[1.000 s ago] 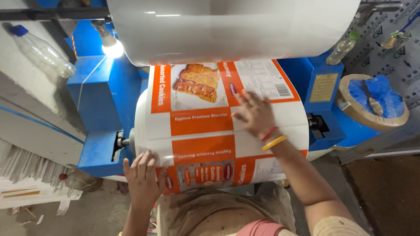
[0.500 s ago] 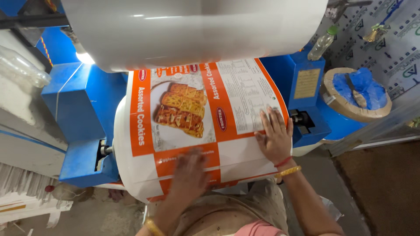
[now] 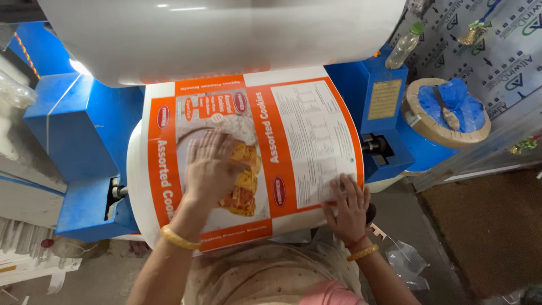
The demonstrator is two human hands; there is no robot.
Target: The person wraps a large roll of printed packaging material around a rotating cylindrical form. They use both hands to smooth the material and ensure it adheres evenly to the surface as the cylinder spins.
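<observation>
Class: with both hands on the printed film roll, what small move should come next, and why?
Probably smooth the left hand toward the right hand. The left lies flat mid-panel on the orange-and-white printed film roll; the right pins its lower edge.

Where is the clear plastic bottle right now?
In the head view, the plastic bottle stands upper right on top of the blue machine housing, just left of the round tub.

One head camera looks steeply down, close over the roll [image 3: 248, 158] and blue machine [image 3: 79, 141]; floor along the bottom edge.
</observation>
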